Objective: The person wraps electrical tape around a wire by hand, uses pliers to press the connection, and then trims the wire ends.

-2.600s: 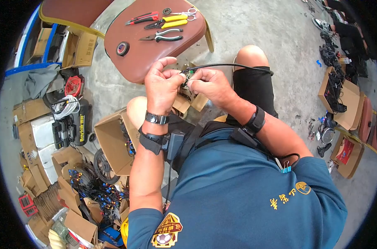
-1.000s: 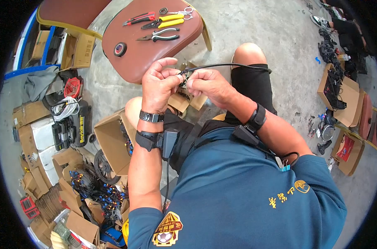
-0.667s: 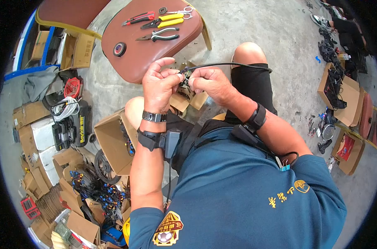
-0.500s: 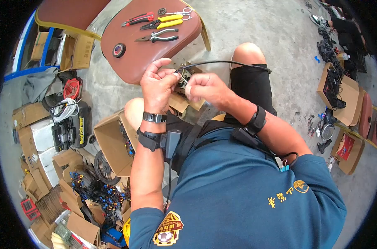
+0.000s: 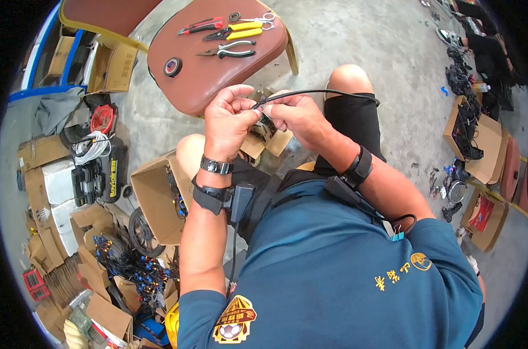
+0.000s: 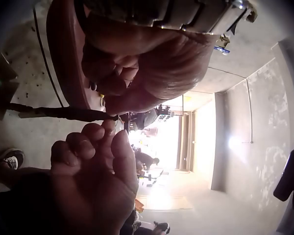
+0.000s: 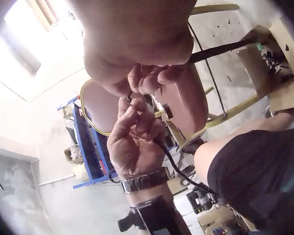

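A black cable (image 5: 339, 92) arches from the fingertips over the right knee in the head view. My left hand (image 5: 226, 125) pinches the cable's end, where thin wires showed, between thumb and forefinger; its other fingers are loosely curled. My right hand (image 5: 304, 119) meets it from the right, thumb and forefinger pinching the same wires. In the right wrist view, the left hand (image 7: 137, 147) and right hand (image 7: 137, 44) join tip to tip, and a black cable (image 7: 218, 51) leaves to the right. Fingers mostly hide the wires. The left wrist view is dark around the fingertips.
A brown padded chair seat (image 5: 217, 70) ahead bears pliers (image 5: 229, 50), yellow-handled wire strippers (image 5: 235, 31), a red cutter knife (image 5: 200, 26), scissors (image 5: 267, 21) and a tape roll (image 5: 172, 67). An open cardboard box (image 5: 159, 198) stands by the left knee. Bundled leads (image 5: 130, 267) lie at lower left.
Half a second ago the right hand drew back from the left, exposing thin wires. Now it has returned, fingertips against the left hand's. The head view has shifted slightly.
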Demonstrator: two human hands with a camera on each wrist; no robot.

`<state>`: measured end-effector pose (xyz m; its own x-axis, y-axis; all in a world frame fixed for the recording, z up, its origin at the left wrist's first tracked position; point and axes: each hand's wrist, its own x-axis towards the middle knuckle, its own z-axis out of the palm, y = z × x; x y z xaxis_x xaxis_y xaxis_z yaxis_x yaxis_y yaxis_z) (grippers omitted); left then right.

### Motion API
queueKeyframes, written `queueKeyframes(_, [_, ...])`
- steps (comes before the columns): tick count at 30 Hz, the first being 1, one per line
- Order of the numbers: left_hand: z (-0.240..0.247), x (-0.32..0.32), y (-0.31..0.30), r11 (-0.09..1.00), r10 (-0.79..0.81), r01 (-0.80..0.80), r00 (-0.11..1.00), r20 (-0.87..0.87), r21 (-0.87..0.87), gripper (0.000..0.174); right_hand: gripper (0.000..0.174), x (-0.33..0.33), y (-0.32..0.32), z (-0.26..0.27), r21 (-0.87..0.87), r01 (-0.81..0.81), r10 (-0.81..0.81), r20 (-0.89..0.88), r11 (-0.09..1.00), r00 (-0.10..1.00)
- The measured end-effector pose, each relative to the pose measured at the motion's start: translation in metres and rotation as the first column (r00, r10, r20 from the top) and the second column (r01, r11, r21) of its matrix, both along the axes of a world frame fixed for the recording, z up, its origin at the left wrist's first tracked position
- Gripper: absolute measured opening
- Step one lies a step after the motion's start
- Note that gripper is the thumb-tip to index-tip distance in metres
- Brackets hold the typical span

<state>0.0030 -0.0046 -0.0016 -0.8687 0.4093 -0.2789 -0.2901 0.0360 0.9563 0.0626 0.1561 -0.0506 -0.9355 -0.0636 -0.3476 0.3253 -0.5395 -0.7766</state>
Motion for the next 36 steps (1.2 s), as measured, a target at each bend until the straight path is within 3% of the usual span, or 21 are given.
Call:
queueKeyframes(5, [-0.004, 0.001, -0.001, 1.000, 0.003, -0.003, 0.999, -0.037, -0.009, 0.042, 0.010, -0.002, 0.000, 0.006, 0.013, -0.029, 0.029, 0.012, 0.999, 1.000])
queueKeyframes(20, [-0.005, -0.001, -0.001, 0.999, -0.030, 0.028, 0.998, -0.047, -0.044, 0.044, 0.011, 0.001, -0.001, -0.008, -0.174, -0.046, 0.046, -0.006, 0.984, 0.999])
queueKeyframes(29, [-0.005, 0.013, -0.016, 0.991, -0.113, 0.108, 0.992, -0.057, -0.085, 0.038, 0.029, 0.021, 0.024, -0.016, 0.078, -0.222, 0.219, 0.051, 0.972, 0.974])
queueKeyframes(30, [-0.007, 0.016, -0.016, 0.988, -0.117, 0.109, 0.990, -0.072, -0.109, 0.037, 0.033, 0.025, 0.028, -0.018, 0.070, -0.139, 0.142, -0.046, 0.988, 0.989])
queueKeyframes(33, [-0.005, 0.025, -0.017, 0.983, -0.117, 0.105, 0.990, -0.075, -0.148, 0.033, 0.036, 0.022, 0.022, -0.029, 0.316, -0.074, 0.149, -0.218, 0.946, 0.965])
queueKeyframes(36, [-0.005, 0.030, -0.017, 0.979, -0.128, 0.113, 0.989, -0.081, -0.168, 0.032, 0.019, 0.020, 0.009, -0.033, 0.198, -0.120, 0.161, -0.203, 0.973, 0.966])
